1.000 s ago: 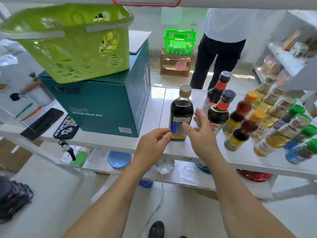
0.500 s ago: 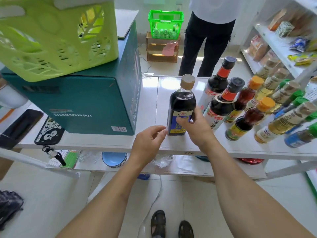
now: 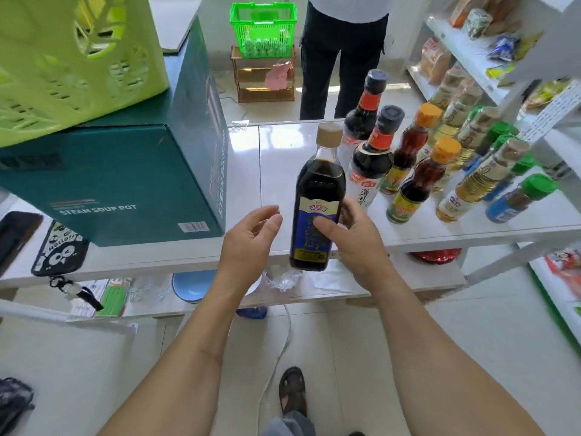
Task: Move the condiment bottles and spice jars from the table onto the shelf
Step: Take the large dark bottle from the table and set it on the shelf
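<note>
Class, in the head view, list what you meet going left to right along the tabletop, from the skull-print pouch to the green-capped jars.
Pouch → teal box → left hand → blue-label bottle → right hand → orange-capped bottles → green-capped jars.

Glossy glass bottle [image 3: 317, 196] w/ paper label; glossy white table [image 3: 283, 158]; matt cardboard box [image 3: 125, 171].

Right hand [image 3: 358, 243] grips dark sauce bottle [image 3: 317, 206] at frame centre, base past the white table [image 3: 251, 158] edge. Left hand [image 3: 248, 243], fingers loosely curled, hovers just beside it.
</note>
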